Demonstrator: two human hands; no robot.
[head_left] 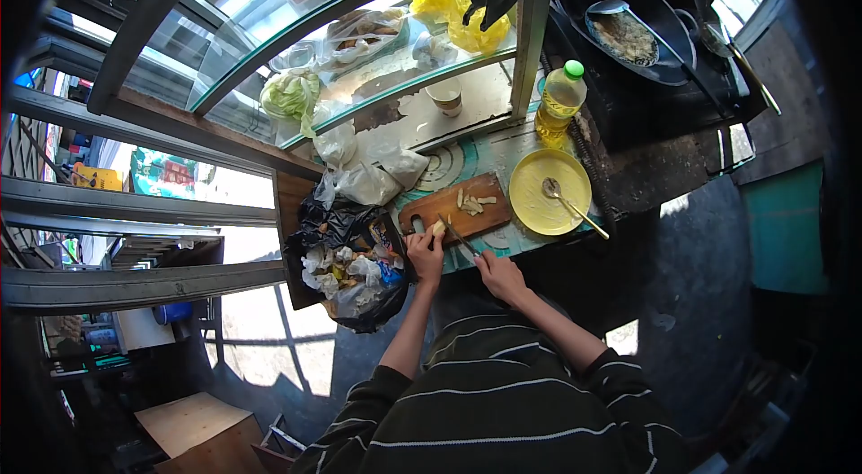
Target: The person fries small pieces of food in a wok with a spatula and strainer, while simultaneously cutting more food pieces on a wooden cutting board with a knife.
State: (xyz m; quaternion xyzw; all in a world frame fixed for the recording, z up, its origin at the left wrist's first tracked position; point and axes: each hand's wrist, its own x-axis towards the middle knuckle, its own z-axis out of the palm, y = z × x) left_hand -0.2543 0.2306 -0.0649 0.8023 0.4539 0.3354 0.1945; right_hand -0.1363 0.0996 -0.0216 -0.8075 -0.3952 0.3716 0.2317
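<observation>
A wooden cutting board (491, 216) lies on the green-patterned counter, with several pale cut strips (474, 202) on its upper part. My left hand (425, 254) pinches a small pale piece of food (438, 229) at the board's lower left edge. The fingers of my right hand (501, 277) are wrapped round the handle of a knife (461, 240), whose blade points up and left beside that piece. To the right of the board sits a yellow plate (530, 196) with a spoon (571, 205) resting in it.
A black trash bag (368, 308) full of waste hangs left of my left hand. White plastic bags (368, 184) sit behind it, near a glass case holding cabbage (290, 97). An oil bottle (559, 106) stands behind the plate. A wok (669, 34) is at the back right.
</observation>
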